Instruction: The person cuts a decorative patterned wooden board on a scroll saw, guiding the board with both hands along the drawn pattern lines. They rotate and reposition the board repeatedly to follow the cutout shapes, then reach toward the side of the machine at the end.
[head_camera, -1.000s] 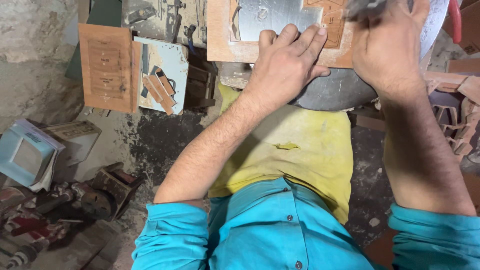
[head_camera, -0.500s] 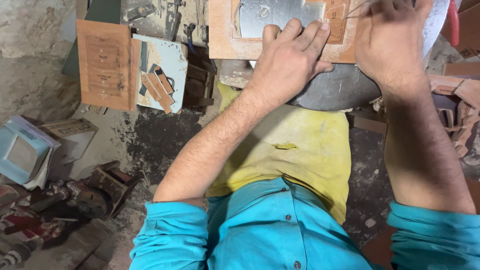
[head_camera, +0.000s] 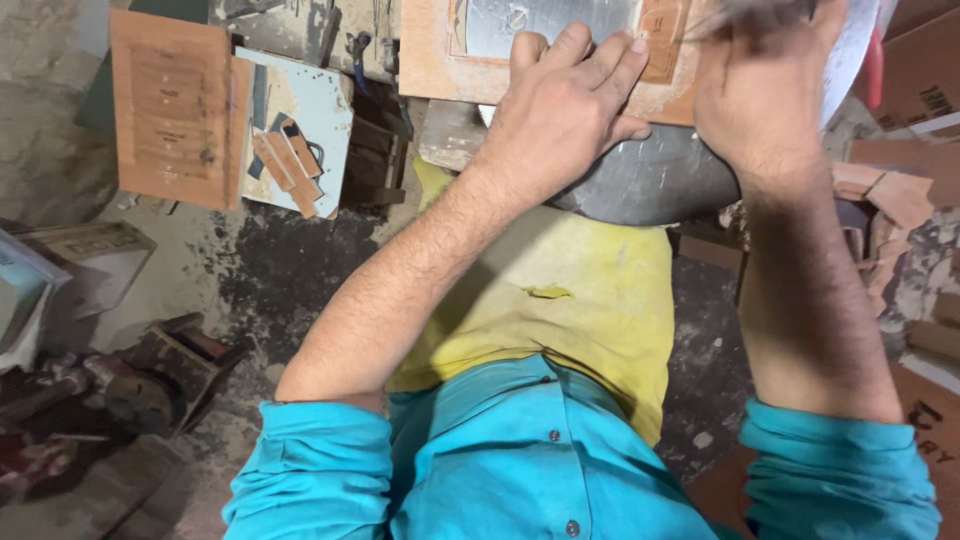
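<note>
The head view shows two hands at work on one flat wooden frame (head_camera: 440, 60), pale orange and dusty, with a grey metal sheet (head_camera: 540, 22) set in its middle. The frame lies across a rounded grey metal block (head_camera: 650, 180) at the top of the picture, and its upper part is cut off by the edge. The left hand (head_camera: 565, 100) lies open, fingers spread flat, pressing on the frame's lower rail. The right hand (head_camera: 755, 85) is blurred; it seems curled around something dark at the top edge, but I cannot tell what. On the floor (head_camera: 270, 270) to the left lie two more boards: one brown carved panel (head_camera: 170, 105) and one pale blue board (head_camera: 300, 130) bearing small wooden strips.
</note>
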